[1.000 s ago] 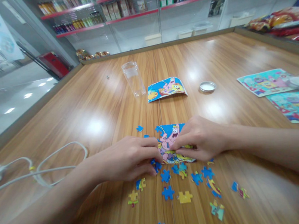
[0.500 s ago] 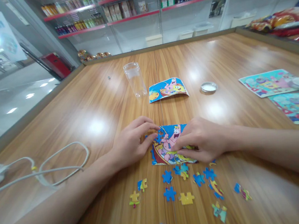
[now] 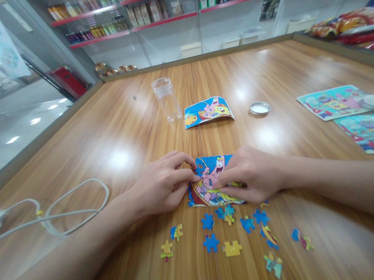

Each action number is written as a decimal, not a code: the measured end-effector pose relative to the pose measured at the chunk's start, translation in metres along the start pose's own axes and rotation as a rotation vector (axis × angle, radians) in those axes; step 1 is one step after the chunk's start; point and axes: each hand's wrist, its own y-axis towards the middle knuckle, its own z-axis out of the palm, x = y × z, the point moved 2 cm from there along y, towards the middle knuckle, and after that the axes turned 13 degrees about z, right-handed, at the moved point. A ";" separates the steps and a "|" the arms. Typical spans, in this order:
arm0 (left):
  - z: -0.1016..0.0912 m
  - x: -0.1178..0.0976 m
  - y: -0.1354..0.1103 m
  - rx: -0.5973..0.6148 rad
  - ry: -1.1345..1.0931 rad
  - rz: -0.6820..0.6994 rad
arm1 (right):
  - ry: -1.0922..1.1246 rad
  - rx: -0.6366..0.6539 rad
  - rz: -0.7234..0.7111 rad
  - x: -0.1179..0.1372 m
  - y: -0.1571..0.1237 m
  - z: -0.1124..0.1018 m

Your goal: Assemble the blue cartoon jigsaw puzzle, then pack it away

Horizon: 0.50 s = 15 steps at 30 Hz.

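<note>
A partly joined cartoon jigsaw lies on the wooden table between both hands. My left hand rests at its left edge, fingers curled, pinching a small blue piece against the puzzle's upper left corner. My right hand presses on the puzzle's right side with bent fingers. Several loose pieces in blue and yellow lie scattered just in front of the hands.
A clear plastic jar stands upright farther back, with a curled picture card and a round lid to its right. Two cartoon sheets lie at the right. A white cable loops at left. Store shelves stand behind.
My left hand moved up from the puzzle's lower left to its upper left corner, then drew in closer against the edge. My right hand stayed put on the puzzle.
</note>
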 end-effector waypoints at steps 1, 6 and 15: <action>0.000 -0.003 0.001 0.022 -0.003 -0.029 | -0.005 0.000 0.000 0.000 0.000 0.000; 0.004 -0.008 0.007 0.013 0.048 -0.142 | -0.009 -0.024 -0.016 0.000 0.000 0.000; 0.014 -0.001 0.005 -0.104 -0.005 -0.214 | -0.008 -0.008 0.001 0.000 0.000 0.000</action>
